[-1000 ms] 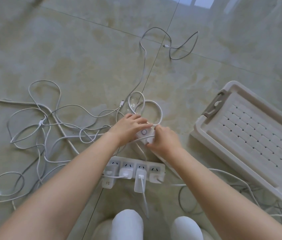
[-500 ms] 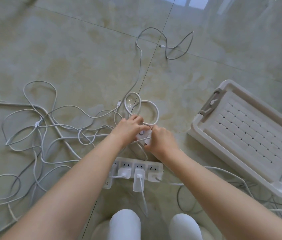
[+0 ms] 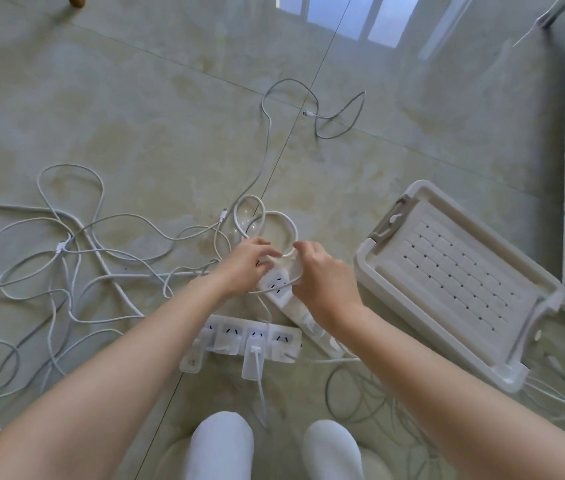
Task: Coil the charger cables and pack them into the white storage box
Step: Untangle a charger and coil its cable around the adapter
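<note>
A glossy pale tiled floor (image 3: 135,98) is filling the view, with window light reflecting at the top. White charger cables (image 3: 76,258) are sprawling loose and tangled across its left half, one more cable (image 3: 267,133) is trailing off toward the far tiles, and further strands (image 3: 354,393) are lying near the person's feet on the right. The white storage box (image 3: 454,282) is sitting on the floor to the right, apparently upside down or lidded, its slotted face upward; no cables are showing inside it.

Both hands are meeting over the far end of a power strip (image 3: 288,296). The left hand (image 3: 250,265) is closing its grip on that end where the thick lead (image 3: 274,220) comes out and loops beyond the fingers. The right hand (image 3: 322,275) is closing its grip on the strip's other side, a thin cable crossing the sockets between them. A second power strip (image 3: 250,336) is lying nearer the feet with adapters plugged into it.

Judging by this, the task is barely beginning: nothing is coiled neatly, nothing is packed, adapters need unplugging, and the whole tangle is waiting.
</note>
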